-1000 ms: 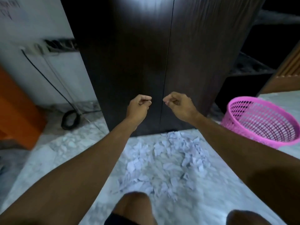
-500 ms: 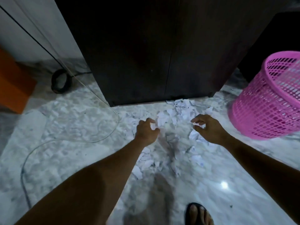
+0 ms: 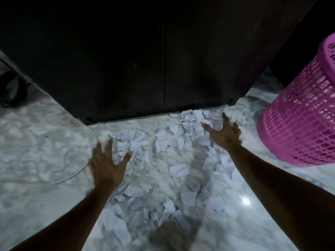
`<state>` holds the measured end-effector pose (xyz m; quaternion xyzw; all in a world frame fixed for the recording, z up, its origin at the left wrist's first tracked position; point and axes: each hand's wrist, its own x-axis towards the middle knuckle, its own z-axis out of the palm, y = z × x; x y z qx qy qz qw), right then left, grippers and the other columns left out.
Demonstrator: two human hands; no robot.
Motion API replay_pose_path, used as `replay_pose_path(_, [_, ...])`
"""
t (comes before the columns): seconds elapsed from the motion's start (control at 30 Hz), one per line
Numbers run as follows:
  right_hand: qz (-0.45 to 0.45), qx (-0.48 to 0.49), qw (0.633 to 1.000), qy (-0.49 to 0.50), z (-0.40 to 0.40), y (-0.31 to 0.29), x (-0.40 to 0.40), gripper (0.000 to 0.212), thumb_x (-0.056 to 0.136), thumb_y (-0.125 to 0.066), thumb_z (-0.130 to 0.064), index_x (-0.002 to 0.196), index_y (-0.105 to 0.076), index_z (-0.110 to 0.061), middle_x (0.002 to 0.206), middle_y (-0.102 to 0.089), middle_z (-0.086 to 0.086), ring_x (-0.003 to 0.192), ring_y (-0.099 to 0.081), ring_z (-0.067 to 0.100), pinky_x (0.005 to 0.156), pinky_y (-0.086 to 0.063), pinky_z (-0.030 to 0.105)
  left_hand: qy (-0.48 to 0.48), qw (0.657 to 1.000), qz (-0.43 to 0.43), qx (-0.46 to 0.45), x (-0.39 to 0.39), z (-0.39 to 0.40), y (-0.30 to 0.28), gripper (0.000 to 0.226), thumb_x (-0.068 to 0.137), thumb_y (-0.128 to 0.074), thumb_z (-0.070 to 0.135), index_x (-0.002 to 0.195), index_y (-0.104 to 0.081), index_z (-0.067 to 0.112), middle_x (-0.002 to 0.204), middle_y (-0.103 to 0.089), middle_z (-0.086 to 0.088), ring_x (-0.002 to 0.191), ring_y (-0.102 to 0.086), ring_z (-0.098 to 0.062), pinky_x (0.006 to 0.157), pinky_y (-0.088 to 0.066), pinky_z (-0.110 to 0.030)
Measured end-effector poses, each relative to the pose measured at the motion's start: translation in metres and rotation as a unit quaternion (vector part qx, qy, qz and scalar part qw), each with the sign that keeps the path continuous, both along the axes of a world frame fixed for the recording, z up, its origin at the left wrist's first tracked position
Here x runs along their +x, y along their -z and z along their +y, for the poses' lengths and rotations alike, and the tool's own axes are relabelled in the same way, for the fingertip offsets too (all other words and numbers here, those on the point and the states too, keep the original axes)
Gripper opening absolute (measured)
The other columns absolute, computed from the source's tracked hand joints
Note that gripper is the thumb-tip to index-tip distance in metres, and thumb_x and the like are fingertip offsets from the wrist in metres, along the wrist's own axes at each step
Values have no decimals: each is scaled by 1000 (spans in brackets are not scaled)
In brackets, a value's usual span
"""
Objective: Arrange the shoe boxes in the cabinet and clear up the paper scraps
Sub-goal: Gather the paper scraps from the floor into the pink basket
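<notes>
left hand (image 3: 107, 164) – fingers spread | right hand (image 3: 223, 134) – fingers spread | paper scraps (image 3: 164, 140) on floor | pink basket (image 3: 297, 127) contents unseen

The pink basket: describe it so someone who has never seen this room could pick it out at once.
Start at the dark cabinet with shut double doors that fills the top of the view. Off its right corner, on the marble floor, stands the pink basket, beyond the right hand. It is the only brightly coloured thing here, a round plastic bin with latticed walls.
</notes>
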<state>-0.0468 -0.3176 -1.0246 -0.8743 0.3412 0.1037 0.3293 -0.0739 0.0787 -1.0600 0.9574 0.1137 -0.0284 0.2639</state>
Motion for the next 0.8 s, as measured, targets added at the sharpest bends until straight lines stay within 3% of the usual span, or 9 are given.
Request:
replay_pose_path(0.17, [6, -83, 985, -148, 29, 12, 48, 115, 63, -45, -101, 159, -11, -47, 168, -23, 17, 154, -19, 43, 121, -23, 63, 75, 997, 7, -12, 44, -43, 13, 96, 82, -46, 86, 162, -18, 40, 173, -15, -5, 161, -6, -29, 128, -11, -54])
replay_pose_path(0.33, [-3, -95, 947, -308, 71, 21, 50, 93, 80, -45, -89, 159, -13, -52, 173, -9, 9, 159, -3, 38, 125, -9, 63, 187, 982, -3, -5, 46, -81, 16, 94, 80, -39, 84, 160, -24, 38, 171, -22, -3, 160, -9, -25, 128, -10, -53])
replay_pose_path(0.47, [-52, -86, 917, -387, 93, 32, 9, 83, 82, -43, -83, 157, -26, -49, 171, -18, 5, 159, -5, 33, 126, -9, 58, 254, 967, -28, -2, 20, -82, 18, 88, 82, -41, 83, 153, -40, 30, 161, -40, -2, 154, -28, -26, 123, -25, -52])
replay_pose_path(0.57, [-98, -65, 897, -426, 96, 37, -25, 87, 77, -40, -84, 154, -36, -42, 165, -31, 1, 157, -17, 31, 124, -17, 58, 258, 963, -66, -32, -5, -70, 12, 77, 84, -53, 76, 140, -53, 23, 142, -56, -1, 134, -50, -24, 111, -41, -49])
replay_pose_path(0.67, [-149, -44, 901, -406, 86, 26, -46, 89, 74, -52, -81, 153, -39, -41, 162, -33, 0, 154, -24, 23, 124, -19, 55, 227, 965, -120, -46, -16, -53, -3, 71, 81, -65, 65, 136, -56, 21, 137, -56, -3, 127, -53, -25, 105, -47, -48])
replay_pose_path(0.8, [-192, -72, 912, -354, 52, 0, -67, 101, 68, -66, -84, 154, -37, -41, 166, -28, 0, 154, -25, 22, 124, -20, 53, 156, 970, -183, -17, -26, -15, -25, 72, 83, -65, 62, 138, -56, 17, 137, -54, -7, 128, -53, -29, 104, -46, -54])
